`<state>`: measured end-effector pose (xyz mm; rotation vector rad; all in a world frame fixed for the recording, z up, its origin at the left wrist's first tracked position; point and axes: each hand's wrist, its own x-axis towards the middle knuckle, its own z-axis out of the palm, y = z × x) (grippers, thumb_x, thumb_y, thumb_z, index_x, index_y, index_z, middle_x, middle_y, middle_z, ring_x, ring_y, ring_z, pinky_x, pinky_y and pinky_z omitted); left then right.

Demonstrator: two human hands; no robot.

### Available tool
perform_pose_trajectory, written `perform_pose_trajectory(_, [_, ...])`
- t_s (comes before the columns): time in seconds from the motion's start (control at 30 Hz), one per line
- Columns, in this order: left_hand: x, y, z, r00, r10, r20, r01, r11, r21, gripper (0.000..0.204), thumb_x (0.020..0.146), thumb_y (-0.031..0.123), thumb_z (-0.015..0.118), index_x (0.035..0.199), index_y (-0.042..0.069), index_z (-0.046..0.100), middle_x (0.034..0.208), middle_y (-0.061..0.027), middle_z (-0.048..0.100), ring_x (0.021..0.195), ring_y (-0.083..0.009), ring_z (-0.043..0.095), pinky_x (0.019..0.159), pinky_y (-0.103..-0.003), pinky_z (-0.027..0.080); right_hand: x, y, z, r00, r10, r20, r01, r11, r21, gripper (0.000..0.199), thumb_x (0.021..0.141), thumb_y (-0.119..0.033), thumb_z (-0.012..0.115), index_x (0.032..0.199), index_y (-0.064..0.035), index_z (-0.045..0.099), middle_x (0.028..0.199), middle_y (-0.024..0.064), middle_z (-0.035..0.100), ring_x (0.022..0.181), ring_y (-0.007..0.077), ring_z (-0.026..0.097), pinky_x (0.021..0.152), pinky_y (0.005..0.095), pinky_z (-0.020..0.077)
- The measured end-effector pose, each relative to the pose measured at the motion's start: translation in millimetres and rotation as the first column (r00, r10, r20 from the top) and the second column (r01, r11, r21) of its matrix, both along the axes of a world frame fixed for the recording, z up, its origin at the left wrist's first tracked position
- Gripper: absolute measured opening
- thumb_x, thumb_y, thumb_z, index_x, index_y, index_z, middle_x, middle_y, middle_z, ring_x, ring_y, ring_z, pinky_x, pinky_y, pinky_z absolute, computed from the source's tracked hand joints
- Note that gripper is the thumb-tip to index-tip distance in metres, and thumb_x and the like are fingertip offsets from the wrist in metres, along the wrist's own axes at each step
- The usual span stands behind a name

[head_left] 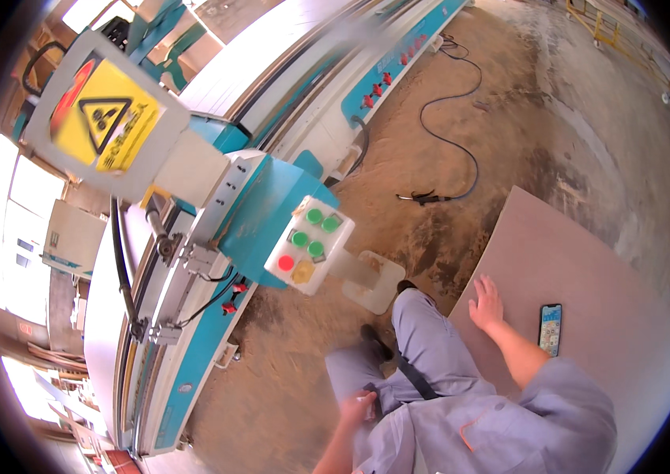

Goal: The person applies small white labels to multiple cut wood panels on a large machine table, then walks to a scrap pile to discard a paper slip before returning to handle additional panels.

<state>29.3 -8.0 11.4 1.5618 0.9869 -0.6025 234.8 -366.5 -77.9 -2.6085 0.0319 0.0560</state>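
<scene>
My right hand [487, 305] lies on a large pinkish-brown board [588, 261] at the lower right, its fingers spread and nothing held. Beside that forearm, a phone [550, 330] with its screen lit rests on the same board. My left hand [359, 407] is down by my left thigh with the fingers curled in. What it holds, if anything, is too small and partly hidden to make out. Ahead of my knees stands a white control box [310, 245] with green, red and yellow buttons, apart from both hands.
A long teal-and-white machine [260, 213] runs diagonally across the left side, with a yellow warning sign [106, 118] on its raised housing. A dark air hose [477, 158] ending in a blow gun [423, 197] trails over the dusty floor. Yellow metal framing [607, 35] stands at the far right.
</scene>
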Motion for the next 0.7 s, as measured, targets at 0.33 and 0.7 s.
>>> perform_pose_trajectory(0.33, [185.8,-53.5,24.2,0.941,-0.338,-0.017,0.335,0.939,-0.08,0.046,0.081,0.027,0.074,0.114,-0.001,0.058,0.071,-0.0037,0.061,0.057,-0.0087,0.056,0.051,-0.024,0.044,130.4,-66.7,-21.1,0.954,-0.236,0.184,0.278,0.927,-0.25,0.06,0.082,-0.024,0.055,0.136,-0.0035,0.039,0.145,0.0167,0.032,0.135,0.0352,0.029,0.113,0.0465,0.0216])
perform_pose_trajectory(0.7, [325.2,-193.3,31.6,0.485,-0.81,0.33,0.866,0.498,-0.052,0.037,0.083,0.025,0.069,0.109,0.002,0.059,0.079,-0.0076,0.064,0.07,-0.014,0.061,0.064,-0.03,0.049,150.8,-71.1,-20.0,0.96,-0.279,0.038,0.281,0.945,-0.167,0.065,0.075,-0.022,0.055,0.135,-0.0032,0.042,0.145,0.0168,0.034,0.136,0.0367,0.028,0.113,0.0481,0.0208])
